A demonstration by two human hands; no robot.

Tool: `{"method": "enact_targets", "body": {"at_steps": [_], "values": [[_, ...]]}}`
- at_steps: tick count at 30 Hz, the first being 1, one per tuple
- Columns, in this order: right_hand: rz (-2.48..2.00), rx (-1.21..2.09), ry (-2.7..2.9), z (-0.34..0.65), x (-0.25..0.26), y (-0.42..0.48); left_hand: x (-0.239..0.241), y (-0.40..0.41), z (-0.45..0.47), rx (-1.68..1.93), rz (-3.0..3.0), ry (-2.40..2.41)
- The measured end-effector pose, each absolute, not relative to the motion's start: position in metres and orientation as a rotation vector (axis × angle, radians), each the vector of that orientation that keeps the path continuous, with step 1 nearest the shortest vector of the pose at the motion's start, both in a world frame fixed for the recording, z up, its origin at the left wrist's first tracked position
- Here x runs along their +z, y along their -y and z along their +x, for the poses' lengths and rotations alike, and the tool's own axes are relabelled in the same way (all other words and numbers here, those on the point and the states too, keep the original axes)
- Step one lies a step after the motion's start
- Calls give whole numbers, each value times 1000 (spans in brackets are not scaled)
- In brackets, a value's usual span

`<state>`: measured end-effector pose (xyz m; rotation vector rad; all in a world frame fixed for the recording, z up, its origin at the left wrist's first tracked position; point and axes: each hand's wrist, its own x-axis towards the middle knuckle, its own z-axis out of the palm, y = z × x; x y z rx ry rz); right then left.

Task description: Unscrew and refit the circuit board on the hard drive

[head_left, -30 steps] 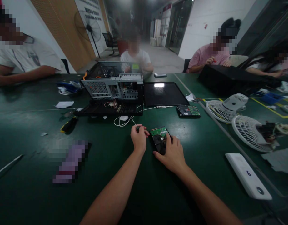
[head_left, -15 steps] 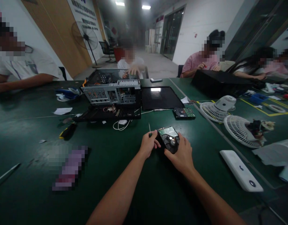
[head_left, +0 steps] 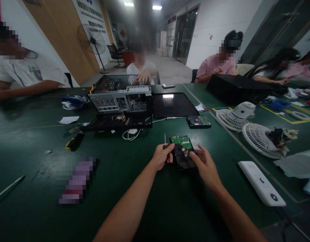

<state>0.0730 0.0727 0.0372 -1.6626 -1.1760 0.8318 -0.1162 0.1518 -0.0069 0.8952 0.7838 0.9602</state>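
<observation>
Two bare hands at a dark green tabletop (head_left: 114, 161), seen from the head camera. The left hand (head_left: 161, 158) is curled round a small screwdriver with a dark green handle and thin metal shaft (head_left: 165, 146), the shaft pointing up and away from the wearer. The right hand (head_left: 204, 164) grasps a flat rectangular hard drive with a black body and green circuit board (head_left: 183, 153), its thumb on the upper face and its fingers along the right edge. The drive lies between the hands, board end farther off; whether it rests on the tabletop or is lifted slightly cannot be told, nor whether the left fingers also bear on its edge. Beyond it sit a second hard drive with a green board (head_left: 199, 121), a coiled white cable (head_left: 129, 137) and an opened grey-and-black metal computer case (head_left: 121, 99).

Likely hazards: the right hand's one-sided hold may let the drive pivot or slip if pushed from the left; the screwdriver, so close to the board, could scrape its parts should the left wrist turn carelessly; and a thumb pressed hard on the upper face might mark or strain whatever lies beneath it
</observation>
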Motion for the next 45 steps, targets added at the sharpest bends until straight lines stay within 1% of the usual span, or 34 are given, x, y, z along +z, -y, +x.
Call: {"method": "enact_targets", "body": {"at_steps": [2,5,7,10,15,19,24,27,29,35,45], "values": [[-1519,1123,964,81,40,-76,-7,-152,-115,959,874,-766],[-1342,1500,911,81,44,-77,-6,-151,-114,955,849,-734],[-1248,1641,954,75,45,-74,-4,-151,-116,941,842,-713],[-1138,1711,996,67,44,-69,-2,-151,-121,907,849,-691],[-1085,1759,964,67,42,-67,-5,-153,-120,878,869,-678],[-1147,1732,940,89,54,-71,-9,-155,-112,957,851,-727],[-1267,1570,793,145,85,-82,-8,-162,-114,1075,779,-798],[-1362,1404,683,185,99,-92,-5,-163,-115,1078,765,-813],[-1457,1392,656,210,103,-98,-3,-161,-113,1055,776,-809],[-1630,1380,409,266,91,-128,-3,-156,-108,1001,823,-813],[-1764,1305,637,300,74,-150,-11,-159,-107,1010,823,-804]]}}
